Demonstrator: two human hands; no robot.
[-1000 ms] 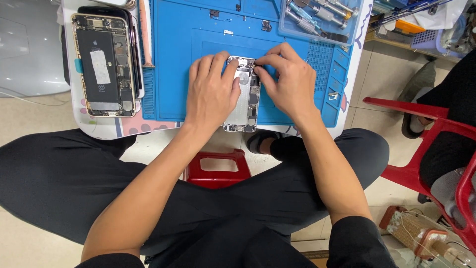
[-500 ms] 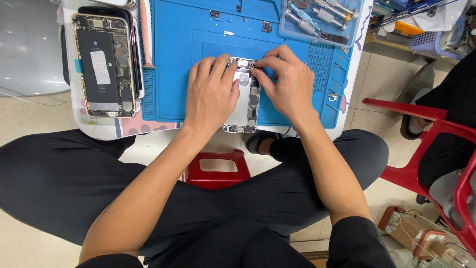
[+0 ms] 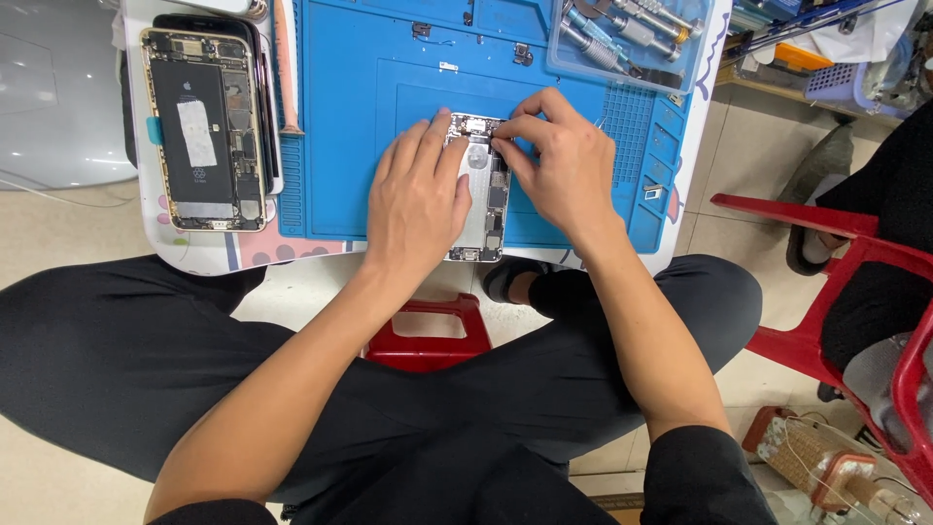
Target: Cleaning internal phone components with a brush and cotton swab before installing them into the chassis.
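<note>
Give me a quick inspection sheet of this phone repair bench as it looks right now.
Surface: blue mat on a small white table.
Job's things: opened silver phone lying on the mat.
Clutter: second opened phone at left; clear tool tray at top right.
Grippers: left hand lies flat on the silver phone; right hand pinches at its top end.
Cables: nothing seen.
Surroundings: red stool, red chair, tiled floor.
</note>
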